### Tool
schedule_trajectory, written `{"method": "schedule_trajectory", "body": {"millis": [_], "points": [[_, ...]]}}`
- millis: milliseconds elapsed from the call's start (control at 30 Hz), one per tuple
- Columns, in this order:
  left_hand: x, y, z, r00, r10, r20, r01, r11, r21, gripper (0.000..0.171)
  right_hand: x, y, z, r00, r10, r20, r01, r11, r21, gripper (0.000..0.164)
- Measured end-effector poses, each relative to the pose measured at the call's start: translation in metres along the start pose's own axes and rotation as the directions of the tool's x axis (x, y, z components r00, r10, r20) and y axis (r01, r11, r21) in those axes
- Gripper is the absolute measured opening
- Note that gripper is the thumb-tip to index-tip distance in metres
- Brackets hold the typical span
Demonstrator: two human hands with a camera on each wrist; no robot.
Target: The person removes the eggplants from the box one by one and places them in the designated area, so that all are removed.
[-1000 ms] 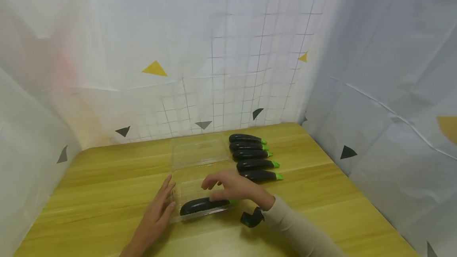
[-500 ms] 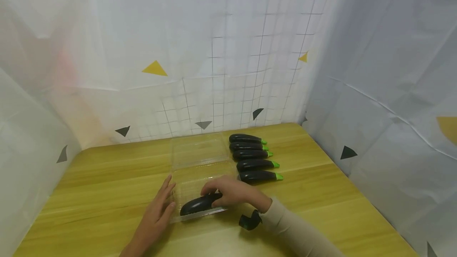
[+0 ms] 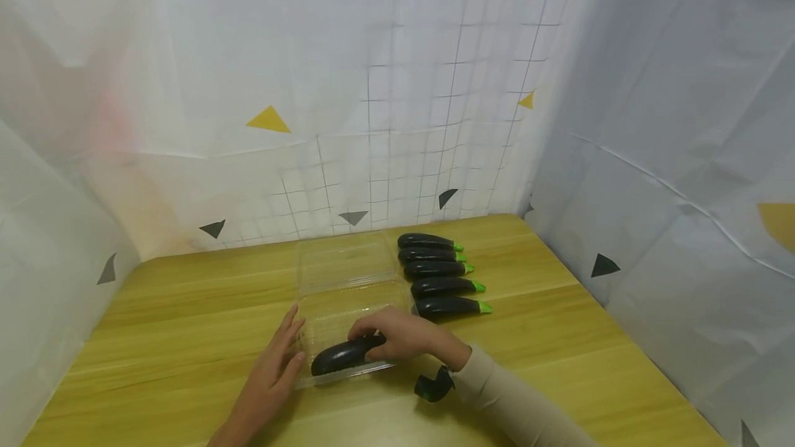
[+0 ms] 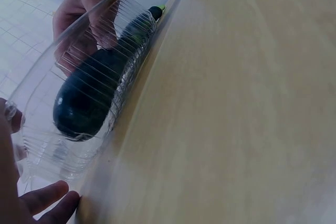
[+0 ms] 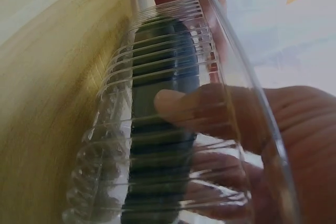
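In the head view a clear plastic clamshell box [image 3: 332,310] lies with its lid [image 3: 346,259] folded back, away from me. A dark eggplant [image 3: 337,357] is inside the base, along the near wall. My right hand [image 3: 400,335] reaches into the box and grips this eggplant toward its stem end, covering the stem. Seen through the ribbed wall in the right wrist view, the thumb [image 5: 181,106] presses on its side. My left hand [image 3: 268,371] rests against the box's left side with fingers extended. In the left wrist view the eggplant's round end [image 4: 79,111] faces the left hand.
Several more eggplants [image 3: 444,287] with green stems lie in a column right of the box, the nearest close to its corner. A black wrist camera [image 3: 435,385] hangs below my right wrist. White sheeting [image 3: 186,88] walls the wooden table [image 3: 205,309] at the back and sides.
My right hand has lowered from over the eggplant, its fingers closing around the stem end, and the eggplant has tilted slightly. My left hand has stayed at the box's left side.
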State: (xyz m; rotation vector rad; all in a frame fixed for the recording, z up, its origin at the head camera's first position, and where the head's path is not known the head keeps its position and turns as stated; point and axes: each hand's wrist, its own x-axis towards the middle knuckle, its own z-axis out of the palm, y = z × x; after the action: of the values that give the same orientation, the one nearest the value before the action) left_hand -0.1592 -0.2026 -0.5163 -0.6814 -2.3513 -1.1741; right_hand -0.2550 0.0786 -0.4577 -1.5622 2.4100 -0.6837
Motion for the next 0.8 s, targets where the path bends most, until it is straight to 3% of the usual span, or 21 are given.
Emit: {"method": "schedule_trajectory", "body": {"millis": [500,800], "points": [[0.001,0.003,-0.001,1.000,0.008,0.012,-0.008,1.000,-0.005,0.057,-0.002,0.000,-0.008,0.997,-0.051,-0.066,0.056,0.996,0.075,0.035],[0.001,0.005,-0.003,1.000,0.001,0.014,-0.001,1.000,-0.004,0.055,-0.004,-0.003,-0.014,0.997,-0.013,-0.074,0.019,0.996,0.091,0.037]]}}
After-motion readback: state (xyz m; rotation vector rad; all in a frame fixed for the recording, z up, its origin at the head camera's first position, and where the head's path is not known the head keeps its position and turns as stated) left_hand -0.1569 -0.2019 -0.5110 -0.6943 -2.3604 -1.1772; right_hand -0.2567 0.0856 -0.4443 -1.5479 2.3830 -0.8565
